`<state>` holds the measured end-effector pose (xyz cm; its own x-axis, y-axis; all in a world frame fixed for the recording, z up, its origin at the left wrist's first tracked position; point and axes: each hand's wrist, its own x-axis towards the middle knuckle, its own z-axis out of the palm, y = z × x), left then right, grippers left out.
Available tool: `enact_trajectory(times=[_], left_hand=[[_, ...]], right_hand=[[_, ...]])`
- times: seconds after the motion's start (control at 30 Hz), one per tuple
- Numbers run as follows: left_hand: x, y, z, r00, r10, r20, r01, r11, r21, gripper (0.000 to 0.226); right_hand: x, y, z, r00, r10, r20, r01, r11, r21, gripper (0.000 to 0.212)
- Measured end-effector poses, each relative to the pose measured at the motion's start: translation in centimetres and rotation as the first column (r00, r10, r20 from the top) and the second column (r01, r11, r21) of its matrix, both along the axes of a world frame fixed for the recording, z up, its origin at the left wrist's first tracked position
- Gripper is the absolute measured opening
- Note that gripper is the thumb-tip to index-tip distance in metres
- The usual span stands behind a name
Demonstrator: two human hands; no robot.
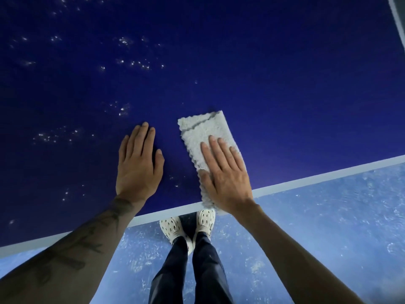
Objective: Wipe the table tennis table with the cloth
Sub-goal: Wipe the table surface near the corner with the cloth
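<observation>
The dark blue table tennis table (263, 73) fills the upper view, its white edge line running along the near side. A folded pale fluffy cloth (202, 132) lies flat on it near that edge. My right hand (225, 172) presses on the cloth's near half with straight fingers, and the cloth's lower end reaches the white line. My left hand (138, 163) rests flat on the bare table surface, just left of the cloth and apart from it. Clusters of small shiny droplets (133, 62) dot the left and upper-left surface.
The table's near edge (328, 175) slants up to the right. Below it lies a mottled blue floor (328, 227), where my legs and pale perforated shoes (186, 227) stand close to the table. Another white line (396, 16) crosses the top right corner.
</observation>
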<state>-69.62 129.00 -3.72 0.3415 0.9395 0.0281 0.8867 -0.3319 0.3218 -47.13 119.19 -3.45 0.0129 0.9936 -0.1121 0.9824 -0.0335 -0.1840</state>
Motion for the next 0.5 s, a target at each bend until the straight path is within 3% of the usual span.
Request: enact_trajectory(times=[0.13, 0.27, 0.37, 0.5], left_hand=[[0.1, 0.1, 0.2, 1.0, 0.013, -0.007, -0.014, 1.0, -0.019, 0.058], [0.0, 0.0, 0.2, 1.0, 0.002, 0.001, -0.002, 0.999, -0.032, 0.059], [-0.1, 0.2, 0.5, 0.994, 0.041, 0.106, -0.031, 0.995, -0.091, 0.058], [-1.6, 1.3, 1.6, 0.98, 0.066, 0.188, -0.05, 0.995, -0.09, 0.055]], right_hand=[[5.0, -0.6, 0.5, 0.973, -0.232, 0.023, 0.232, 0.973, -0.009, 0.065], [2.7, 3.2, 0.8, 0.93, -0.366, 0.02, 0.366, 0.93, 0.029, 0.068], [-2.6, 4.8, 0.5, 0.952, -0.305, -0.002, 0.305, 0.952, 0.012, 0.068], [-6.9, 2.5, 0.3, 0.998, -0.052, -0.031, 0.051, 0.998, -0.03, 0.065]])
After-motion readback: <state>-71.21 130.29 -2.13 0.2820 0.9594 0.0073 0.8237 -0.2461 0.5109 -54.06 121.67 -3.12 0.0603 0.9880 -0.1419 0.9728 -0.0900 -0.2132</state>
